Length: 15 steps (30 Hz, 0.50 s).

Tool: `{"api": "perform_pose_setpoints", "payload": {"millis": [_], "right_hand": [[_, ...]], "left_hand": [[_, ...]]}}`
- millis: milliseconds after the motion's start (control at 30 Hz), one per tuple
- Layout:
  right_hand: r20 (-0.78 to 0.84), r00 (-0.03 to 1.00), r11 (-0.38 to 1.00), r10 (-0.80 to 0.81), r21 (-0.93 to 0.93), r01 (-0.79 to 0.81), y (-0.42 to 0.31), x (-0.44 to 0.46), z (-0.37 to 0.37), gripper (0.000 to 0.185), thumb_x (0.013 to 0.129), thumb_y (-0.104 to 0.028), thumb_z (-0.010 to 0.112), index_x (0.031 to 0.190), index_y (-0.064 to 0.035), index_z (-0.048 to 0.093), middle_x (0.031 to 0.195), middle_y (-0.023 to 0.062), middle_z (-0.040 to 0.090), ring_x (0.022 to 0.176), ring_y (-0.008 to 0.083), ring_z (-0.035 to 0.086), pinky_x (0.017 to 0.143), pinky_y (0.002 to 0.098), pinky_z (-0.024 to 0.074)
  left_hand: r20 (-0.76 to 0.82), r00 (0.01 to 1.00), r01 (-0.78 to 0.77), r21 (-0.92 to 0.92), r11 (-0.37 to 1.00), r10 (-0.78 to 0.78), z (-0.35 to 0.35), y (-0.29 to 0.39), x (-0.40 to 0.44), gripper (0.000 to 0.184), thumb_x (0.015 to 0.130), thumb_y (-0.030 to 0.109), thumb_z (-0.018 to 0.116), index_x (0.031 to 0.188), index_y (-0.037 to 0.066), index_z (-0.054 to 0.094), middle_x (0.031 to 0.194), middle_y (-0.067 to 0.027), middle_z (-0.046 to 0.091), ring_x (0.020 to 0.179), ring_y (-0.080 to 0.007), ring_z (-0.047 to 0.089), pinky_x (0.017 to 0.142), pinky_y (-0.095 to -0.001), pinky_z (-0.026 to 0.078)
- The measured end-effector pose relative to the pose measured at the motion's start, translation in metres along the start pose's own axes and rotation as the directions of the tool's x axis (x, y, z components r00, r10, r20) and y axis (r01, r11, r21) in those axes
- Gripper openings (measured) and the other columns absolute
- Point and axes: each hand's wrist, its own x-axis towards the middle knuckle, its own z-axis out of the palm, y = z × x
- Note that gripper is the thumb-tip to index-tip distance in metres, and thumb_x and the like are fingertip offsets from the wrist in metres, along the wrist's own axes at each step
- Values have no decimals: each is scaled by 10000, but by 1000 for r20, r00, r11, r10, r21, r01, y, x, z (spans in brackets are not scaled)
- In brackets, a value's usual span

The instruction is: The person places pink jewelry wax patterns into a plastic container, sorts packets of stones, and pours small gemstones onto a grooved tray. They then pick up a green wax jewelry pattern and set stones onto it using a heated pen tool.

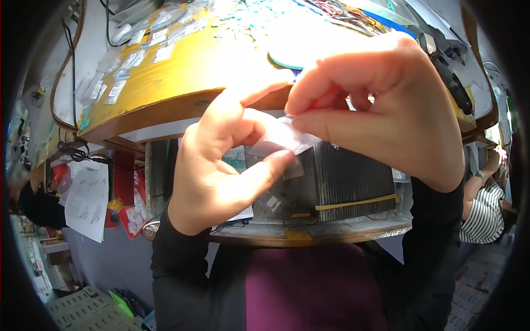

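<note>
A small clear plastic bag [280, 138] is held up in front of me, above an open drawer. My left hand [212, 165] grips its lower left part between the thumb and curled fingers, while the index finger reaches upward. At the bag's upper right edge, my right hand [381, 105] pinches with thumb and fingertips. Strong glare and the fingers hide what, if anything, is inside the bag. Behind my hands, a round teal-rimmed object [279, 59] lies on the table, mostly washed out by bright light.
Several labelled small bags [118, 91] lie on the left of the yellow tabletop [182, 71]. Teal bits [248, 22] and a tangle of wires [345, 16] are farther back. The drawer contains a black ridged stack [353, 182] with a yellow band. A person in stripes [486, 212] is at right.
</note>
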Motion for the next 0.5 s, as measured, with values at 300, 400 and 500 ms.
{"api": "perform_pose_setpoints", "payload": {"millis": [300,400,500], "right_hand": [[70,996,996,-52,-65,57,7,-7,-11,100,603,-101,703,676,-64,645,593,-29,584,480,22,448,428,175,304],[-25,965,963,-262,-72,260,10,-14,2,119,580,-114,715,670,-83,644,565,-23,559,481,38,451,421,186,298],[-80,920,920,-384,-114,374,6,-23,8,100,579,-103,689,653,-94,622,576,-12,551,480,79,466,419,200,317]], "left_hand": [[-246,969,-96,-308,946,18,-1,3,-8,411,681,-2,679,1056,-24,515,674,-53,612,662,-80,577,597,-170,439],[-213,977,-100,-332,938,29,-1,9,-12,316,693,-30,656,989,-35,546,740,-88,626,714,-106,594,617,-185,452],[-175,980,-137,-227,964,98,1,19,-20,173,690,-45,644,855,-48,592,795,-119,623,729,-132,594,640,-220,463]]}}
